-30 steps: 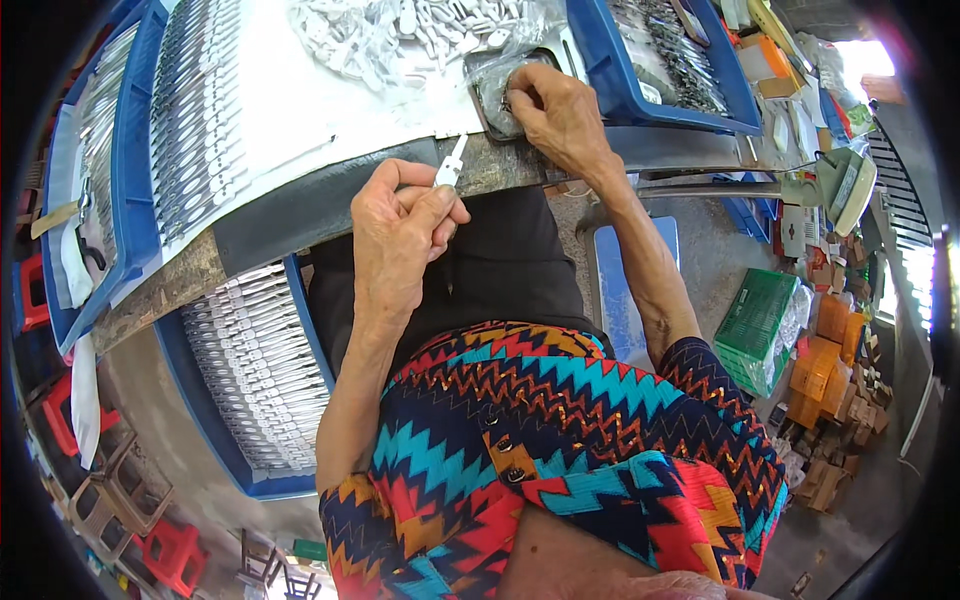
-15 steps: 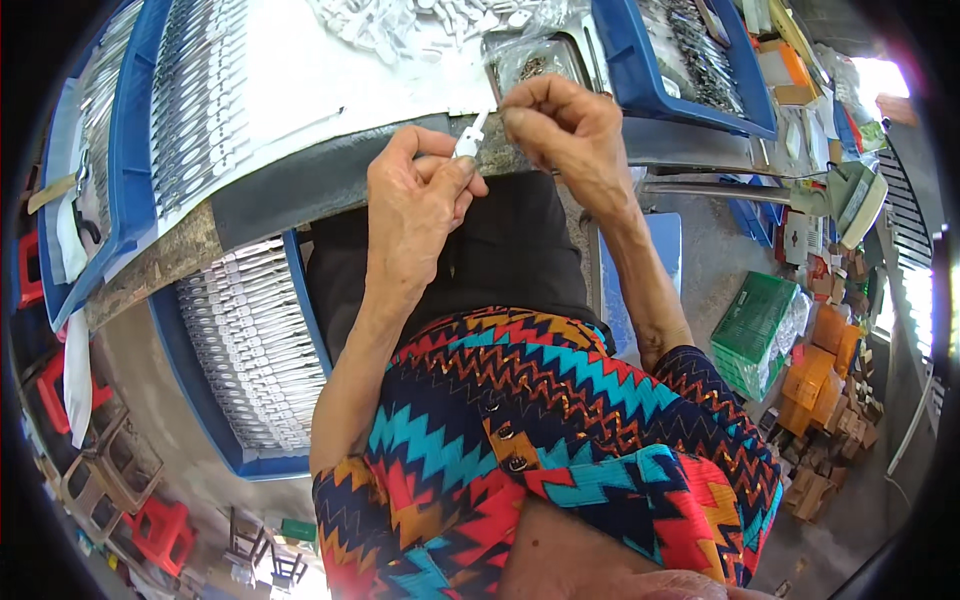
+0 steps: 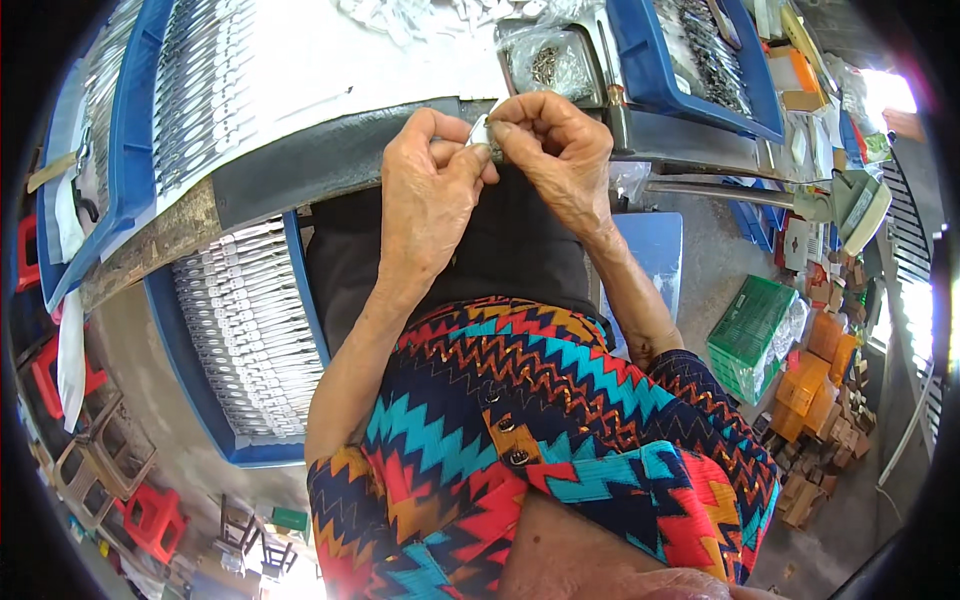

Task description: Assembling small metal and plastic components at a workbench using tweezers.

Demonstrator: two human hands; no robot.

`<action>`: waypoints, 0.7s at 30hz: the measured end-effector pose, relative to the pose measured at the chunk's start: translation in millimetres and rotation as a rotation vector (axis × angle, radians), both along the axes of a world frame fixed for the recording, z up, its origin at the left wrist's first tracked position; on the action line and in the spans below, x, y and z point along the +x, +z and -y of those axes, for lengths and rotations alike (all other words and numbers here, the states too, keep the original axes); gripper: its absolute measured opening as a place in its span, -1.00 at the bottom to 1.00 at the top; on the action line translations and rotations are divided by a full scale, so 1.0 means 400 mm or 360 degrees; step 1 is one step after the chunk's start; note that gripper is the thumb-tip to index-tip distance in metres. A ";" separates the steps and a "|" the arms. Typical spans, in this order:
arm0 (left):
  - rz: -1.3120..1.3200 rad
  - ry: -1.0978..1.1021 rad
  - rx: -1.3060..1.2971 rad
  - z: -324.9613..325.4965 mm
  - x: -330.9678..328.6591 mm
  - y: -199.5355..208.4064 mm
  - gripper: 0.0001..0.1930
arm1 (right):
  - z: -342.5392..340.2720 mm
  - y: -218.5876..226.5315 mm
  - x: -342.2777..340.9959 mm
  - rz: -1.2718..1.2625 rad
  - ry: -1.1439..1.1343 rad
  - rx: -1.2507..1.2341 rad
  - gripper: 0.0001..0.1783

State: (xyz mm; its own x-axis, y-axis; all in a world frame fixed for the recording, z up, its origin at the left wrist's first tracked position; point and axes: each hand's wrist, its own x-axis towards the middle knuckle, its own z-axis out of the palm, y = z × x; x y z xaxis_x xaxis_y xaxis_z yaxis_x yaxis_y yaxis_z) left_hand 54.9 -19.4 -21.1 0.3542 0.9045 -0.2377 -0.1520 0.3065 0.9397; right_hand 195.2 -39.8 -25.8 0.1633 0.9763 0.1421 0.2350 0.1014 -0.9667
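Tray (image 3: 597,92) on table (image 3: 150,245); crate (image 3: 642,55) right of it; lower crate (image 3: 268,453) (parts (image 3: 250,330) inside) left of lap (image 3: 450,235).

left hand (image 3: 432,178): pinches small white part (image 3: 479,131) | right hand (image 3: 562,150): at its upper end

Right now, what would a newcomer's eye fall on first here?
Probably the zigzag-patterned shirt, bright across the lower middle. Next, above it near the table's dark edge, the left hand holds a small white piece, with the right hand close against it. At left, lower than the tabletop, a blue tray holds tightly packed rows of slim, pale silvery pieces.
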 end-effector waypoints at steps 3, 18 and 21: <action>-0.0071 0.0039 0.0087 0.003 0.006 -0.006 -0.90 | 0.005 0.008 -0.008 0.0103 -0.0030 0.0028 -0.91; -0.0441 0.0169 0.0742 0.036 0.011 -0.022 -0.95 | 0.023 -0.007 0.004 -0.0281 0.0001 -0.0186 -0.81; -0.0334 0.0064 0.0588 0.037 -0.002 -0.026 -0.96 | 0.027 -0.006 0.001 -0.0440 0.0075 -0.0190 -0.74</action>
State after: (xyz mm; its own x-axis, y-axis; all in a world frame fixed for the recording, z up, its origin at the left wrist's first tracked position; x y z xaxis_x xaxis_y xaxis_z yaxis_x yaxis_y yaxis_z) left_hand 54.2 -34.4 -31.6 0.2956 0.9544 0.0418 0.0492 -0.0589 0.9971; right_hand 195.5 -50.5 -28.3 0.1340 0.9908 -0.0179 -0.0412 -0.0125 -0.9991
